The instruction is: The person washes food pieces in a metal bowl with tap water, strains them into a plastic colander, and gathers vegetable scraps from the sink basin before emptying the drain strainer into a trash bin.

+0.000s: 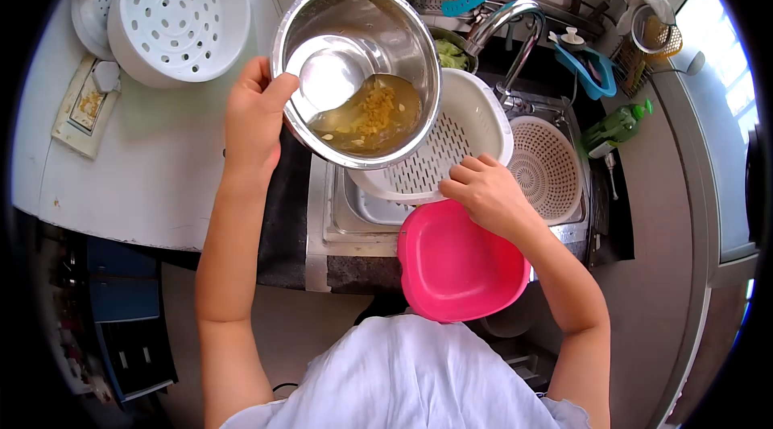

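Observation:
My left hand (254, 119) grips the rim of a steel bowl (326, 79), thumb over the edge. The bowl is tilted, with cloudy yellowish liquid and a clump of yellow bits (378, 107) pooled on its lower side; a few pale pieces float there. Behind and below it, a white slotted colander (475, 119) lies over the sink. My right hand (487, 191) is closed around the colander's near rim, fingers curled over the edge; its thumb is hidden. Just under that hand, a pink basin (463, 260) stands at the counter's front edge.
A round beige strainer basket (543, 163) sits on the sink's right side, near the chrome faucet (523, 51). A green bottle (616, 127) stands by the right wall. On the left counter (137, 171) is a large white perforated basket (181, 14). Leafy greens (451, 55) lie behind the colander.

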Tool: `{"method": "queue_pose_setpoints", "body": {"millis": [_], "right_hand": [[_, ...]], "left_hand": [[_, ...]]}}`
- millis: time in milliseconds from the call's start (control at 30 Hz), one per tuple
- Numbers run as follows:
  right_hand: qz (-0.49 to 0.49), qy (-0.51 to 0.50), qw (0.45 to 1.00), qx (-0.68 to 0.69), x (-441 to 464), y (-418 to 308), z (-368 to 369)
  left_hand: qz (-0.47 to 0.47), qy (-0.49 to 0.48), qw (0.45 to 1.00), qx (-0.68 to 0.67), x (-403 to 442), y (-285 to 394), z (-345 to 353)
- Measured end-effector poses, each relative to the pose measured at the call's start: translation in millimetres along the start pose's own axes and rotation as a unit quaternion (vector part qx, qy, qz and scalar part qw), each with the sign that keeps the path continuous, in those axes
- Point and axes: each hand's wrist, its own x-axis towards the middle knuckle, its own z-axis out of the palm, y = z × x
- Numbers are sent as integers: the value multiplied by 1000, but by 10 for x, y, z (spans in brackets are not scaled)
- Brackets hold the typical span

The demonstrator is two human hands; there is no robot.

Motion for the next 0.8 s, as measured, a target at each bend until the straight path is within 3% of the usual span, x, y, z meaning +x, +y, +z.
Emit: {"method": "queue_pose_setpoints", "body": {"millis": [67, 333, 533, 600, 733, 800], "right_hand": [[-4, 28, 1000, 6, 171, 52, 172], [-21, 82, 996, -12, 488, 153, 780], [-8, 78, 997, 3, 528, 182, 948], [-4, 76, 997, 7, 499, 181, 970], [4, 73, 997, 12, 404, 212, 967], [12, 72, 997, 12, 360, 217, 921]], "left_hand": [[65, -4, 997, 30, 97, -108, -3], [147, -25, 952, 267, 304, -495, 67], [121, -44, 922, 365, 292, -547, 246], [203, -62, 907, 362, 286, -585, 278], [249, -84, 882, 390, 278, -522, 287], [320, -92, 845, 419, 276, -487, 284]]}}
